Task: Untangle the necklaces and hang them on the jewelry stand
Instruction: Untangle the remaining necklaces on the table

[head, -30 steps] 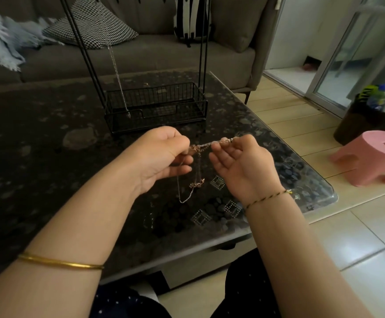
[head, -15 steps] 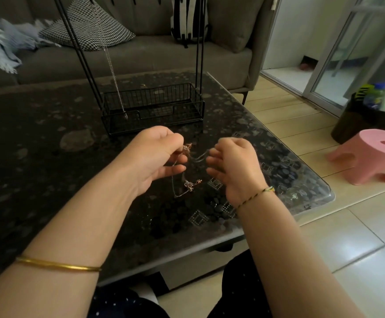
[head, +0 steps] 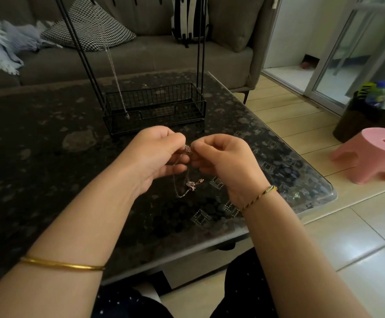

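Tangled necklaces [head: 190, 185] — pinched at one knot by my left grip [head: 157, 157] and right grip [head: 226, 161], both clamped; loop dangling above tabletop [head: 38, 145]; jewelry stand [head: 155, 99] beyond — one chain [head: 118, 88] hung.

both hands, left hand [head: 155, 154] and right hand [head: 223, 157], pinch a tangled necklace [head: 188, 149]; its loop dangles below the grip.

Forearms enter from 8 and 5 o'clock; left hand [head: 155, 157] and right hand [head: 227, 161] meet centre, curled fingertips pinching a chain [head: 188, 148].
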Demonstrator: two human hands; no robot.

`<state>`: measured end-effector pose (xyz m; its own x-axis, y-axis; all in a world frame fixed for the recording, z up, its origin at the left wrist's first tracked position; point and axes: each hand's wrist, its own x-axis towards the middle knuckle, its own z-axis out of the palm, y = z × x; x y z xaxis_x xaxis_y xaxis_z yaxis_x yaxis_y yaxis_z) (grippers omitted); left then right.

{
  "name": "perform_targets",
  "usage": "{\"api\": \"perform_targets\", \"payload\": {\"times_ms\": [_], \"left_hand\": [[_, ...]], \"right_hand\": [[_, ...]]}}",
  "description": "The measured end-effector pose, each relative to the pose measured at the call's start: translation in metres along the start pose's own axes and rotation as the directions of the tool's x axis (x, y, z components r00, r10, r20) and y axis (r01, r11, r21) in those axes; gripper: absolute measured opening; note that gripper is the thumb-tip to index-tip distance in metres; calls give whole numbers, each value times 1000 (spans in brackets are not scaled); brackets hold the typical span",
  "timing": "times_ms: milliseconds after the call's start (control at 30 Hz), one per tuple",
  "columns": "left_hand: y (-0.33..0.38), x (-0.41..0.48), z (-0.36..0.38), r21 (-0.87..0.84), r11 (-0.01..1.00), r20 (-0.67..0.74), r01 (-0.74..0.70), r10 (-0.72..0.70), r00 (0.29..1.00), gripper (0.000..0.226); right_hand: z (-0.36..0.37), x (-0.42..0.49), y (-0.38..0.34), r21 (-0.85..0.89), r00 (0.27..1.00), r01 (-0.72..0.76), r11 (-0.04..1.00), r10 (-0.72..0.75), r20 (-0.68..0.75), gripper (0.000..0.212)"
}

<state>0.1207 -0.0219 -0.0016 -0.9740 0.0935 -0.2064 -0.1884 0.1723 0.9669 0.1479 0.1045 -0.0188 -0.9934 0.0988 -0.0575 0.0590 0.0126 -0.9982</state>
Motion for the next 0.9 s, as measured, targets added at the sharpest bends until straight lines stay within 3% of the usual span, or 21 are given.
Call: {"api": "perform_targets", "payload": {"times_ms": [133, 267, 433, 700, 800, 900], "left_hand": [[-1, 0, -1, -20, 1000, -13, -20, 20, 1000, 18], [-2, 2, 0, 3, 999, -31, -39, 39, 999, 17], [-5, 3, 1, 122, 990, -54, -67, 74, 996, 16], [-5, 3, 5, 319, 935, -92, -154, 193, 977, 5], [-3, 2, 7, 252, 963, -67, -99, 120, 991, 6], [1, 1, 7, 79, 997, -22, -10, 11, 1000, 13]], "right_hand": [[1, 1, 1, 11, 998, -30, 999, 30, 58, 8], [3, -1, 1, -46, 998, 56, 997, -54, 43, 6], [3, 2, 2, -87, 996, 94, 992, -93, 11, 5], [1, 2, 0, -191, 989, 142, 971, -129, 77, 15], [-1, 3, 1, -196, 988, 149, 969, -140, 57, 12], [-2, 5, 3, -169, 991, 136, 976, -130, 42, 10]]}}
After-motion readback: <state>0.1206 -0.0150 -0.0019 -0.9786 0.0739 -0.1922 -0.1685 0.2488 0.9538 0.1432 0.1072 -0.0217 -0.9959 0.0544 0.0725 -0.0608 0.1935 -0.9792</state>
